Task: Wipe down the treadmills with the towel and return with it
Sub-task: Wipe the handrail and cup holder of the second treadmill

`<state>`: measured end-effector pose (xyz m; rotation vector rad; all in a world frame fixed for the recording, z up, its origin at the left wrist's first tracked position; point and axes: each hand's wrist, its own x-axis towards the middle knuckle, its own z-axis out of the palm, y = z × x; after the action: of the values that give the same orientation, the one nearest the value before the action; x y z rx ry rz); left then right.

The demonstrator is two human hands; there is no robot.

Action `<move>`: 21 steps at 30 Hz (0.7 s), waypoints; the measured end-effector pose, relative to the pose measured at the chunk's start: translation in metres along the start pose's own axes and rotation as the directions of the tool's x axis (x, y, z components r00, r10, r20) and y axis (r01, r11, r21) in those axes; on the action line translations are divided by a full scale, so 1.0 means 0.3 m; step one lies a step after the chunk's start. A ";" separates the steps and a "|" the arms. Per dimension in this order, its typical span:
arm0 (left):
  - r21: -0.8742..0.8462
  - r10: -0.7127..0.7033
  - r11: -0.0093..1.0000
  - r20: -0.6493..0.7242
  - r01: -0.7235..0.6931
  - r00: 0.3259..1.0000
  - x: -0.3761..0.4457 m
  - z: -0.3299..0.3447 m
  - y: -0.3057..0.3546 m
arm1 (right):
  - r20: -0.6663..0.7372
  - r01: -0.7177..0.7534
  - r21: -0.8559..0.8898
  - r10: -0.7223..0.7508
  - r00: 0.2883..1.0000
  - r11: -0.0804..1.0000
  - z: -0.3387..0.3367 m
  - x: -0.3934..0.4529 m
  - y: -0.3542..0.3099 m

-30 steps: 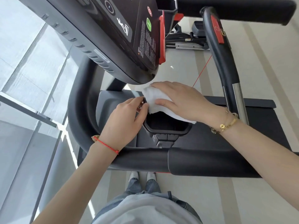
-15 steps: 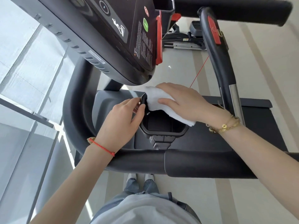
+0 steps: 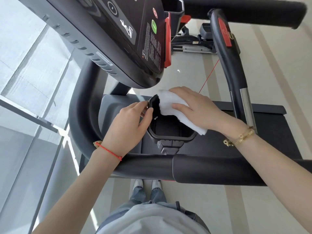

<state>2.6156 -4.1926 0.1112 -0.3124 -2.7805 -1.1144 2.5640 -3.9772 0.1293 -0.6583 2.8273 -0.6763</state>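
Under the tilted black console (image 3: 128,36) of a treadmill (image 3: 211,142), a person is standing on pale striped flooring (image 3: 278,85), looking straight down at both hands. Glass panels (image 3: 25,81) with dark frames are running along the left side of the room, and part of another exercise machine (image 3: 194,44) is showing on the floor beyond the console. A thick black padded bar (image 3: 202,171) is crossing the view in front of the person's waist, and a curved black handrail (image 3: 231,65) with a red patch and a chrome section is rising on the right. A thin red cord (image 3: 209,76) is hanging down from near that handrail.

In the middle, a black cup holder (image 3: 170,127) is sitting open just above the padded bar. The left hand (image 3: 130,125), with a red string bracelet (image 3: 109,151) at its wrist, is pinching the holder's upper left rim between thumb and fingers. The right hand (image 3: 197,108), wearing gold bracelets (image 3: 239,137), is lying with its fingers fairly straight on a folded white towel (image 3: 173,107), thumb tucked against the cloth's near side, pressing it onto the holder's far right rim. The towel is draping along that edge, and one corner is sticking out below the wrist. Both forearms are reaching in from the bottom corners, and jeans and light shoes (image 3: 146,184) are showing below the bar.
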 end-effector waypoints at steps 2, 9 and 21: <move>0.002 -0.010 1.000 0.019 0.010 1.000 0.000 -0.003 0.001 | -0.025 -0.074 0.170 0.079 0.997 0.983 0.009 -0.056 0.015; -0.014 -0.021 1.000 0.020 0.021 1.000 0.002 -0.002 0.004 | 0.019 -0.142 0.212 0.141 0.990 0.967 -0.006 -0.045 -0.016; 0.008 -0.032 0.999 0.059 0.031 0.998 0.002 -0.009 0.010 | 0.006 -0.411 0.508 0.474 0.880 0.757 0.053 -0.174 -0.123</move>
<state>2.6159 -4.1923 0.1154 -0.3067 -2.8500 -1.1205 2.6283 -3.9894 0.1351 0.1524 2.5715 -1.3037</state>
